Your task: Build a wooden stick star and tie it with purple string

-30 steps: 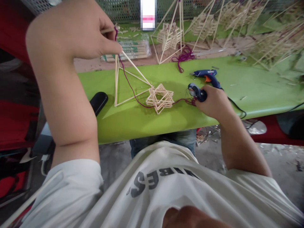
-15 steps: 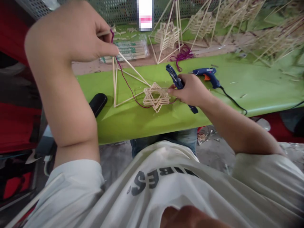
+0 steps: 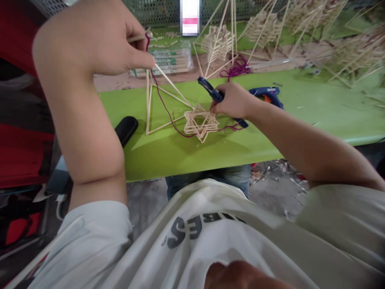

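At the upper left, my left hand (image 3: 120,44) is closed on the top of a wooden stick frame (image 3: 148,102), with a purple string (image 3: 164,105) running down from it. The string passes by a star-shaped stack of sticks (image 3: 201,122) on the green table. My right hand (image 3: 230,100) is closed around a dark blue tool (image 3: 210,89), whose head points up and left. Its fingertips are at the star's upper right corner. Whether they also pinch a stick is hidden.
A blue glue gun (image 3: 266,94) lies behind my right forearm. Packaged sticks (image 3: 171,60), a purple string bundle (image 3: 237,67) and several stick structures (image 3: 218,44) stand farther back. A black case (image 3: 126,128) lies near my left elbow.
My right hand has moved slightly left and up to the star's corner, and the blue tool has tilted further left. My left hand still holds the frame's top.
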The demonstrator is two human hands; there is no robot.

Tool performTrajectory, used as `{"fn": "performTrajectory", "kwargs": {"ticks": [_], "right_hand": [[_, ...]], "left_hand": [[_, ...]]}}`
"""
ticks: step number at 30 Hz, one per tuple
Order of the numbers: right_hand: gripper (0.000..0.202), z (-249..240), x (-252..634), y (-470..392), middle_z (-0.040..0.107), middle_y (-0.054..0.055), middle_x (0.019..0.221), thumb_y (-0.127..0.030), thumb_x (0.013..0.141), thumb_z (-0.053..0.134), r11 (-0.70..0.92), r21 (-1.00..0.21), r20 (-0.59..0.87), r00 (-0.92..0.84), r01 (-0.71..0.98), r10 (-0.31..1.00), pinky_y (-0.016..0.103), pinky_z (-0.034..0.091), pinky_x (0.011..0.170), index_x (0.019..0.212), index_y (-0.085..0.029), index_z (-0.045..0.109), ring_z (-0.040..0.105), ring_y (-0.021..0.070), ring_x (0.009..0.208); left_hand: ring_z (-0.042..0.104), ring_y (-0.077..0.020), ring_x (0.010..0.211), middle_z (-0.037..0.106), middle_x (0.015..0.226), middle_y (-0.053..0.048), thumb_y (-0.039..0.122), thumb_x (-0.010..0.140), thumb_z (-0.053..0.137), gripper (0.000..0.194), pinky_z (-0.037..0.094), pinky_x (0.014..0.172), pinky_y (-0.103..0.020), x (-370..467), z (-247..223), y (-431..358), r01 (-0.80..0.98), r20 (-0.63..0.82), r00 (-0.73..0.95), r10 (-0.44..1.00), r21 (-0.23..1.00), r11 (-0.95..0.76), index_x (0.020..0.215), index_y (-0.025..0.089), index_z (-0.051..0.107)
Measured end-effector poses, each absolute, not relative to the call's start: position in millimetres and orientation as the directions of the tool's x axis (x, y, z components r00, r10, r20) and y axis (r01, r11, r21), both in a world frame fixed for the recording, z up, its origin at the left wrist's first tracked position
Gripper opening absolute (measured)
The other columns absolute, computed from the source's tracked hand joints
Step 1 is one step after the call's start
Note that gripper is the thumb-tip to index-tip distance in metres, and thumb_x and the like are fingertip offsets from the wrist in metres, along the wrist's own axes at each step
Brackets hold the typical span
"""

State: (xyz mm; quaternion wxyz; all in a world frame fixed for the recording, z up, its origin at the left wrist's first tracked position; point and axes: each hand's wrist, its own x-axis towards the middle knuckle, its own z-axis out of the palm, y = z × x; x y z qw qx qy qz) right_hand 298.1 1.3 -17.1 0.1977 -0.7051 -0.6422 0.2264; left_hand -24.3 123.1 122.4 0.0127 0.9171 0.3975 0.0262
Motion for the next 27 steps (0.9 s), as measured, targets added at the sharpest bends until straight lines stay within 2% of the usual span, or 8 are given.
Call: {"fn": "performTrajectory", "kwargs": {"ticks": [3,7,10,13,16,19,23,27], "right_hand": [[0.021,0,294,0,0.069,0.003,0.072,-0.016,0.072,0.090,-0.093,-0.493,-0.189,-0.003,0.865,0.982,0.047,0.057,0.076,0.079,-0.024,0.072,0.063,0.0246,0.069],[0.023,12,290,1,0.068,0.005,0.076,-0.017,0.075,0.092,-0.190,-0.507,-0.332,0.013,0.841,0.943,0.047,0.057,0.078,0.084,-0.023,0.071,0.066,0.0267,0.076],[0.027,9,290,2,0.065,0.003,0.072,-0.012,0.074,0.091,-0.267,-0.521,-0.362,0.073,0.811,0.929,0.044,0.053,0.074,0.079,-0.023,0.067,0.062,0.0245,0.073],[0.029,1,298,1,0.065,0.003,0.069,-0.007,0.073,0.091,-0.287,-0.598,-0.391,0.040,0.748,0.920,0.040,0.048,0.070,0.077,-0.023,0.067,0.060,0.0225,0.069],[0.027,-7,314,-2,0.068,0.002,0.069,-0.006,0.073,0.090,-0.269,-0.728,-0.359,-0.017,0.631,0.933,0.037,0.046,0.069,0.078,-0.022,0.069,0.059,0.0206,0.069],[0.025,-11,333,-4,0.069,0.000,0.071,-0.007,0.077,0.089,-0.273,-0.821,-0.316,-0.001,0.502,0.949,0.035,0.047,0.069,0.082,-0.021,0.069,0.062,0.0183,0.071],[0.031,-3,351,-4,0.066,-0.005,0.072,-0.007,0.082,0.090,-0.279,-0.872,-0.271,0.078,0.403,0.960,0.035,0.051,0.074,0.088,-0.023,0.064,0.063,0.0149,0.071],[0.040,16,367,5,0.065,-0.006,0.070,-0.002,0.080,0.095,-0.299,-0.892,-0.221,0.250,0.339,0.942,0.038,0.054,0.080,0.086,-0.025,0.064,0.063,0.0152,0.071]], "left_hand": [[0.081,-0.0290,0.117,0.072,0.097,-0.003,0.079,0.105,0.056,0.085,0.057,0.110,-0.065,-22,125,119,0.750,0.050,0.658,0.751,0.043,-0.660,0.112,0.000,0.088],[0.075,-0.0198,0.122,0.064,0.099,0.002,0.086,0.103,0.037,0.104,0.054,0.118,-0.061,-23,127,116,0.749,0.001,0.663,0.749,0.007,-0.663,0.120,-0.007,0.082],[0.072,-0.0168,0.116,0.057,0.093,0.002,0.084,0.104,0.043,0.100,0.054,0.119,-0.061,-25,126,116,0.733,0.023,0.680,0.733,0.019,-0.680,0.113,-0.008,0.082],[0.072,-0.0186,0.114,0.049,0.089,0.004,0.081,0.105,0.048,0.094,0.054,0.116,-0.064,-26,125,118,0.740,0.044,0.671,0.740,0.032,-0.672,0.111,-0.006,0.083],[0.071,-0.0195,0.115,0.049,0.090,0.005,0.081,0.105,0.048,0.096,0.053,0.115,-0.063,-27,124,120,0.720,0.040,0.693,0.720,0.027,-0.694,0.112,-0.008,0.082],[0.073,-0.0223,0.118,0.053,0.091,0.005,0.079,0.105,0.046,0.096,0.053,0.115,-0.065,-27,123,121,0.696,0.065,0.714,0.697,0.040,-0.717,0.113,-0.010,0.080],[0.073,-0.0264,0.124,0.055,0.097,0.004,0.078,0.107,0.043,0.093,0.051,0.116,-0.067,-24,126,117,0.688,0.052,0.721,0.691,0.062,-0.723,0.109,-0.009,0.077],[0.071,-0.0290,0.126,0.055,0.101,0.005,0.076,0.105,0.044,0.093,0.048,0.115,-0.064,-25,129,117,0.692,0.030,0.719,0.694,0.060,-0.720,0.104,-0.012,0.073]]}}
